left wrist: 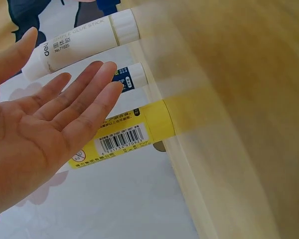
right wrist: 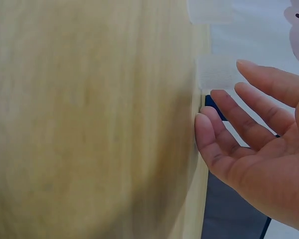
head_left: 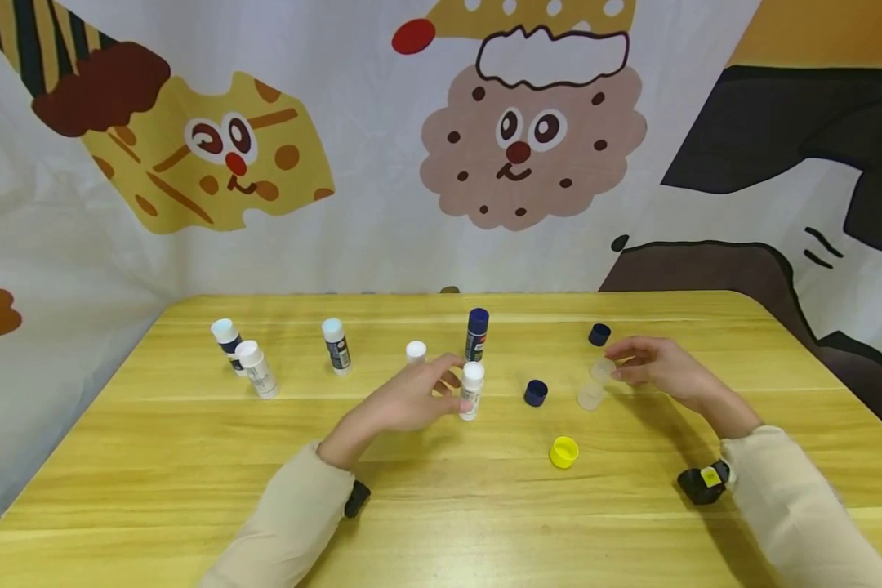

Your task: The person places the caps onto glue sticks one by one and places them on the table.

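Observation:
My left hand (head_left: 420, 394) is beside an upright white glue stick (head_left: 471, 396), fingers spread and thumb close to it. In the left wrist view, the white glue stick (left wrist: 79, 42) shows beyond the thumb, while a yellow-labelled glue stick (left wrist: 132, 132) stands partly behind the fingers. Its white top (head_left: 416, 351) shows behind the hand in the head view. My right hand (head_left: 657, 369) has loosely bent fingers right at a translucent cap (head_left: 601, 371). A second translucent cap (head_left: 590, 397) lies just nearer. The right wrist view shows nothing inside the palm.
Left on the wooden table (head_left: 191, 490) stand several glue sticks, among them a dark-labelled one (head_left: 337, 351) and a white one (head_left: 259, 371). A navy-capped glue stick (head_left: 476, 335) stands behind. Two navy caps (head_left: 536, 393) and a yellow cap (head_left: 563, 452) lie to the right.

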Demonstrator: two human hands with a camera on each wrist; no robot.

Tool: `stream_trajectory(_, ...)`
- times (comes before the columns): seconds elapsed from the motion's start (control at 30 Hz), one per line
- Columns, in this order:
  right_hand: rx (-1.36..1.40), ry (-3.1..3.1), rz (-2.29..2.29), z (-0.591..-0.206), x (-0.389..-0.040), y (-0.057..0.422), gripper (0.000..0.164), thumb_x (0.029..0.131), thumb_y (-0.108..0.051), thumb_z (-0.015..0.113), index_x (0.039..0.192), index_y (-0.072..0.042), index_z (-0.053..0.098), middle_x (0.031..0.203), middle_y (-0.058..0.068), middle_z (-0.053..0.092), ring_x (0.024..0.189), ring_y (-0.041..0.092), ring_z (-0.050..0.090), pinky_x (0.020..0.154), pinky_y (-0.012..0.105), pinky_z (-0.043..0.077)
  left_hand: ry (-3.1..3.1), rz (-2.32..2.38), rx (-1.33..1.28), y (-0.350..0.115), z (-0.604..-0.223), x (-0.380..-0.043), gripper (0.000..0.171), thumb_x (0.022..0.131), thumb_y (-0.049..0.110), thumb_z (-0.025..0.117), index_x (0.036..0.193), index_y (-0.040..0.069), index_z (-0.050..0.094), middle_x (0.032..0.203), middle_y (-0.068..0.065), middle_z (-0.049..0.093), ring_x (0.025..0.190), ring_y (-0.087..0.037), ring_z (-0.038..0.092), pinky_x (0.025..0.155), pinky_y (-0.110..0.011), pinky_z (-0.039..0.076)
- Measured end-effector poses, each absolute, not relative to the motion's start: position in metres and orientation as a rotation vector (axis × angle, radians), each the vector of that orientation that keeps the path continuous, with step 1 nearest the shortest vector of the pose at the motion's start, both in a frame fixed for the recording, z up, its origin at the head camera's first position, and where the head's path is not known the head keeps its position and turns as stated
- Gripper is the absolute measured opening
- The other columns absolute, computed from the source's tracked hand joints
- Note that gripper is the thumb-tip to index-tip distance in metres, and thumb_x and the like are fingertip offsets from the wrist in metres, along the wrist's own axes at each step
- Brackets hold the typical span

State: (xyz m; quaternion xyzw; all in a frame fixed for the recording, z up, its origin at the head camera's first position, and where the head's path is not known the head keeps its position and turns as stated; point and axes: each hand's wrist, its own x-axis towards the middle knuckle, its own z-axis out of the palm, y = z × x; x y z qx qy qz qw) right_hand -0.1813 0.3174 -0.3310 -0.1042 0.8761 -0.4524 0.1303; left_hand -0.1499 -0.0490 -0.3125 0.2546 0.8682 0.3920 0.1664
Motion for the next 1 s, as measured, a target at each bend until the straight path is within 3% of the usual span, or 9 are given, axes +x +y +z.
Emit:
stream_trajectory(0.43,-0.293,2.57,-1.276,-0.335,-0.185,0.315,0.042,0.086,-0.006,0.061,0.121,0.012,0.046,0.111,0.024,0.054,0.089,0.012,0.054,0.07,0.03,0.05,2.449,1.098,0.713,-0.0409,-0.3132,-0.1522,0.041,0.09,0.018,0.06,0.127,0.007,0.046,0.114,-0.011,0.058,0.102,-0.025,0.056,0.084,-0.037,0.045)
stream_trajectory(1.0,-0.296,2.58,-1.273,-0.336,-0.1866,0.3138,0.039,0.086,-0.007,0.062,0.117,0.011,0.05,0.101,0.018,0.057,0.081,0.01,0.055,0.066,0.028,0.049,2.465,1.085,0.686,-0.039,-0.3134,-0.1528,0.029,0.094,0.018,0.051,0.121,0.008,0.05,0.116,-0.011,0.058,0.108,-0.025,0.053,0.09,-0.039,0.042)
